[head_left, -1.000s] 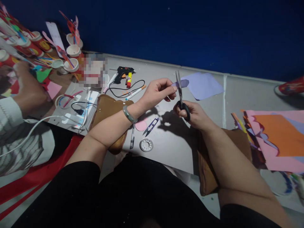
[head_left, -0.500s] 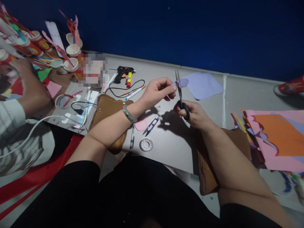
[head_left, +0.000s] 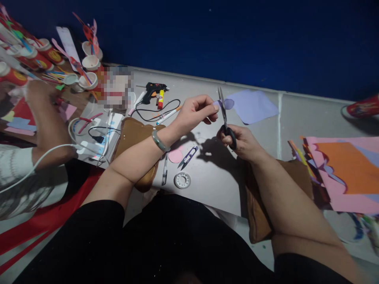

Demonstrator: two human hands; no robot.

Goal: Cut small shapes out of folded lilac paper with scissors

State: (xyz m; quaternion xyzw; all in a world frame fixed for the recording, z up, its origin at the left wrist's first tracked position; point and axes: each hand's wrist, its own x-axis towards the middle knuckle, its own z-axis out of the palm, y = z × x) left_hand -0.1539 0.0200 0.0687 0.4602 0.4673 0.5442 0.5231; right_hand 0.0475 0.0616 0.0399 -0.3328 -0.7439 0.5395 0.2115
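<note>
At twelve o'clock from centre, blue wall [head_left: 189, 39]; at eleven, black glue gun [head_left: 153, 87], yellow-and-red glue stick [head_left: 160, 99] beside it; at ten, paper cups [head_left: 91, 62]; at three, orange sheet [head_left: 352, 169] bordered by pink paper [head_left: 339, 202]; at six, white tape roll [head_left: 177, 181].

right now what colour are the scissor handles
The handles are black, clearest in the head view.

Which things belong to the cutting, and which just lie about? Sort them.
Part of it:
scissors in right hand
purple piece in left hand
perhaps purple sheet

Lying about, apparently:
glue gun
glue stick
snips
white ring
pen
pink circle
</note>
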